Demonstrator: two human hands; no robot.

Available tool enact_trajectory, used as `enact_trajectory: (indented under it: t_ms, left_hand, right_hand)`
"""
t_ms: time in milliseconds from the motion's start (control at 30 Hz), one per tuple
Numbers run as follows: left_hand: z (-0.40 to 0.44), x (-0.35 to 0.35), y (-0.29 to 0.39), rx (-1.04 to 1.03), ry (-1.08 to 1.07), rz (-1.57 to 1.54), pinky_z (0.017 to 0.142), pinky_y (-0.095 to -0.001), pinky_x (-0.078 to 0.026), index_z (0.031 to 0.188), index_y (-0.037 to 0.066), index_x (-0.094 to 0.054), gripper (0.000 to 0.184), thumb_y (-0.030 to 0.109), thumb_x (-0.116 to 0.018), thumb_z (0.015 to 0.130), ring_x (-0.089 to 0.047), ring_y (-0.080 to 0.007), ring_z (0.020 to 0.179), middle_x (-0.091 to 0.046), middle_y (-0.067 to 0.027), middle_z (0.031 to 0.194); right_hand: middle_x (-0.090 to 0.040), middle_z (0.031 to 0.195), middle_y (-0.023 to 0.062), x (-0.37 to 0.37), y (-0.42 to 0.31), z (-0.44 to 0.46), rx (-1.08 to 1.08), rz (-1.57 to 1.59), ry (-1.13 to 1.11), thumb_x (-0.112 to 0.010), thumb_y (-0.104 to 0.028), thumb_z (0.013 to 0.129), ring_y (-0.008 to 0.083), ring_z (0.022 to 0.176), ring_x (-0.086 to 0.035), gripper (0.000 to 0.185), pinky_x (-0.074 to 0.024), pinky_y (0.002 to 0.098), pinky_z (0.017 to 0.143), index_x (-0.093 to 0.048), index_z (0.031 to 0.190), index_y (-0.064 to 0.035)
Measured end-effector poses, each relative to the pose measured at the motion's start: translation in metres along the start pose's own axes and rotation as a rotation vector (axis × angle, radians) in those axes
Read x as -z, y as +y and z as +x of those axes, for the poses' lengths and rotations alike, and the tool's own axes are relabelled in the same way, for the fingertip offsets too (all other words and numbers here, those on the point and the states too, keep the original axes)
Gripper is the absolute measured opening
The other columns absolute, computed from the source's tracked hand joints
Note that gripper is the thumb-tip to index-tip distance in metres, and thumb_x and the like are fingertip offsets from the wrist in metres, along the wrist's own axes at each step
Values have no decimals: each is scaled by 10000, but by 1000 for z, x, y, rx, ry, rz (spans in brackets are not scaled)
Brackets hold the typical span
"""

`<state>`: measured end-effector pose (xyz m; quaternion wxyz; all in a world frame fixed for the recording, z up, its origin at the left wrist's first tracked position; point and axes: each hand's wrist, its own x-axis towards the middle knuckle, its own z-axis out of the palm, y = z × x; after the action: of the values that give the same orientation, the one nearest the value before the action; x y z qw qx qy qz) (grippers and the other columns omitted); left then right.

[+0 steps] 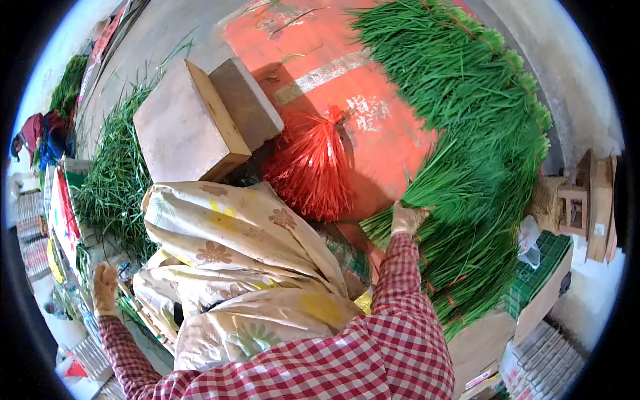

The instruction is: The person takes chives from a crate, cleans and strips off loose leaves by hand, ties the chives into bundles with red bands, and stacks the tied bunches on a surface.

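My right hand (pixel 409 218), in a pale glove, is closed round the stem end of a bundle of long green leaves (pixel 437 181) at the edge of the large green pile (pixel 480 113). At the lower left, my left hand (pixel 105 290), also gloved, is raised beside my covered knees; its fingers point up, and whether they are spread or pressed together is too small to tell. Between the pile and the wooden blocks, a bunch of red plastic strands (pixel 320 167) lies on the red sheet (pixel 393 157).
Two wooden blocks (pixel 190 123) stand ahead of the patterned cloth (pixel 233 247) over my lap. Loose green leaves (pixel 117 173) are heaped at the left. At the right are a green crate (pixel 539 273) and a small wooden stool (pixel 575 203). A person (pixel 41 137) is at the far left.
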<state>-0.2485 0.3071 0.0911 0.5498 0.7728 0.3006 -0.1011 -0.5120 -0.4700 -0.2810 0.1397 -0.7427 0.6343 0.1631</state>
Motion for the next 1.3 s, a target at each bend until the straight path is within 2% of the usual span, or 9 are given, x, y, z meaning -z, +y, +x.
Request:
enact_trajectory:
  t_ms: [100,200,500,667,800,1000,1067,1200,1300]
  left_hand:
    - [-11,26,-43,86,-197,-81,676,-255,-459,1159,123,-565,411,427,-574,883,-636,-166,913,-651,-48,1039]
    - [-56,-1,-60,133,185,-40,624,-231,-449,1094,110,-576,389,430,-587,872,-640,-145,862,-663,-39,978]
    - [-99,67,-110,0,289,224,577,-230,-414,1146,82,-579,473,458,-591,861,-628,-128,775,-672,-47,968]
    - [-111,84,-147,352,416,-16,558,-232,-395,1007,124,-623,427,514,-613,832,-625,-118,707,-680,-4,866]
    - [-99,85,-166,380,359,-115,496,-216,-363,982,126,-615,392,490,-621,835,-544,-85,589,-632,23,754]
    - [-87,76,-171,265,315,-101,427,-188,-330,953,87,-614,366,437,-634,846,-510,-79,531,-600,13,701]
    - [-87,69,-176,253,375,-119,425,-183,-330,936,85,-614,353,425,-641,845,-505,-76,519,-599,18,693]
    - [-94,75,-195,258,332,-91,416,-186,-309,886,95,-632,325,415,-655,835,-470,-63,496,-571,36,665]
    - [-106,75,-195,299,321,-78,414,-192,-304,854,108,-637,316,421,-661,825,-455,-58,495,-543,49,639]
  right_hand:
    - [-475,1301,230,55,-83,-63,393,156,277,-580,-361,814,330,1199,-463,653,-344,416,1026,-426,1286,63]
    - [-605,1155,171,50,-178,-76,880,528,192,-551,-236,877,332,1033,-587,378,-453,401,918,-560,1197,-35]
    - [-653,1004,159,19,-281,-35,728,-28,75,-643,-326,796,301,955,-618,352,-480,411,846,-642,1031,-64]
    - [-647,1008,170,-1,-281,-21,566,-19,-72,-637,-288,782,315,933,-626,263,-497,430,796,-654,934,-74]
    - [-651,947,198,-13,-266,-22,698,185,235,-607,-349,801,346,846,-643,313,-517,437,759,-673,920,-67]
    - [-659,1027,124,25,-280,-2,476,79,-133,-548,-342,824,311,959,-621,283,-483,409,851,-691,929,-121]
    - [-672,942,95,28,-277,30,628,201,-267,-574,-294,811,265,823,-630,246,-489,383,725,-686,885,-88]
    - [-667,780,20,72,-284,62,253,693,-859,-642,-201,774,125,607,-595,177,-453,268,483,-671,794,-28]
    - [-646,748,30,101,-302,90,811,187,-444,-622,-188,795,104,566,-569,152,-410,232,433,-659,813,-41]
